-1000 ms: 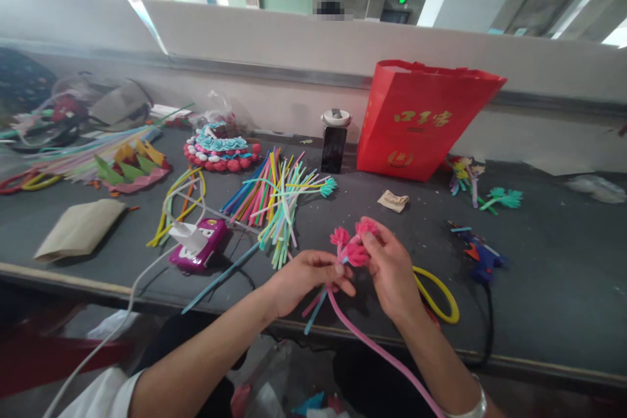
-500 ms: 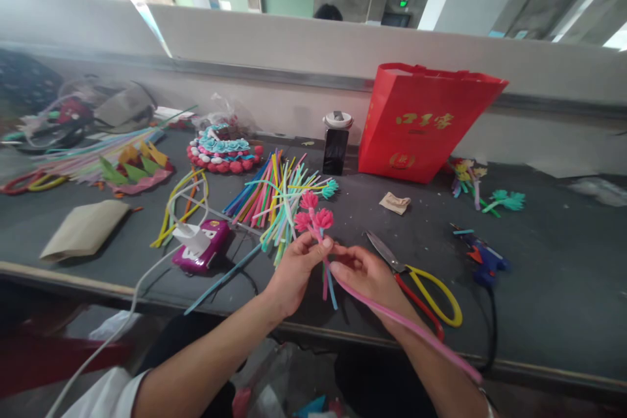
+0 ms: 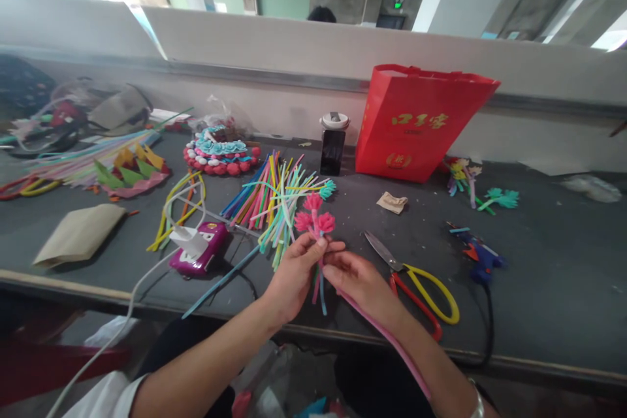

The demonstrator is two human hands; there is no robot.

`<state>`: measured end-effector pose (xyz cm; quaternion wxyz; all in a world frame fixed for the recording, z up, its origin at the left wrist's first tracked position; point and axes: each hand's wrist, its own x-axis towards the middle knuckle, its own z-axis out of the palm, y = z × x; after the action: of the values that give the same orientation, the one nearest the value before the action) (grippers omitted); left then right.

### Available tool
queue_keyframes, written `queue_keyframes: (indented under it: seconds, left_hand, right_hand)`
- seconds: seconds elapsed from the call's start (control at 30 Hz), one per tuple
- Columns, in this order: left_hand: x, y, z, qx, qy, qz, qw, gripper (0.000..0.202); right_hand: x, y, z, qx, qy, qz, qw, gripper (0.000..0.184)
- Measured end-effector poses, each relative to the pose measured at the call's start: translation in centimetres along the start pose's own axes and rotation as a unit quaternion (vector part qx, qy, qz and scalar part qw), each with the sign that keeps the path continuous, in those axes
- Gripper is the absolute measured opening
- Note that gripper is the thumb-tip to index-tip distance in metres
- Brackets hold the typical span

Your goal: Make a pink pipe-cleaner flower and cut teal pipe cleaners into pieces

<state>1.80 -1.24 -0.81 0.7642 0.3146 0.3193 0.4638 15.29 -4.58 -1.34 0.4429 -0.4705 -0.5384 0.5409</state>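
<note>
My left hand pinches the stems of a small bunch of pink pipe-cleaner flowers, holding it upright over the dark table. Loose pink and blue stem ends hang below the fingers. Just to the right, my right hand is closed on a long pink pipe cleaner that runs from the bunch back along my right forearm. Both hands almost touch at the stems.
Scissors with yellow and red handles lie right of my hands. A blue glue gun sits further right. A pile of coloured pipe cleaners, a purple power strip, a red bag and a black bottle stand behind.
The flower bunch went from my right hand's fingers to upright in my left hand. My right hand dropped to the stems, uncovering the scissors, and now holds the long pink pipe cleaner.
</note>
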Motion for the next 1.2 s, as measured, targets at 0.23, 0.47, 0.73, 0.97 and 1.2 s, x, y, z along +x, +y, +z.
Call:
queue_keyframes:
  seconds: [0.23,0.47,0.73,0.97,1.2]
  left_hand:
    - [-0.2,1.1,0.1,0.114,0.000,0.000,0.994,0.032]
    - [-0.9,2.6,-0.9,0.509,-0.004,0.329,0.795,0.007]
    - [-1.0,2.5,-1.1,0.544,-0.109,0.427,0.714,0.041]
    - [-0.5,3.8,-1.2,0.591,-0.307,0.332,0.668,0.035]
    - [-0.7,3.3,-1.0,0.731,-0.261,0.376,0.506,0.023]
  right_hand:
    - [-0.1,0.1,0.0,-0.032,0.028,0.029,0.999,0.036]
    - [-0.1,-0.5,-2.3,-0.030,0.009,0.047,0.998,0.036]
    - [-0.5,-1.4,-2.6,0.041,-0.036,0.072,0.996,0.037]
    - [-1.0,-1.0,-3.7,0.128,-0.143,0.101,0.976,0.034]
    - [-0.9,-0.7,-4.1,-0.016,-0.148,0.078,0.986,0.026]
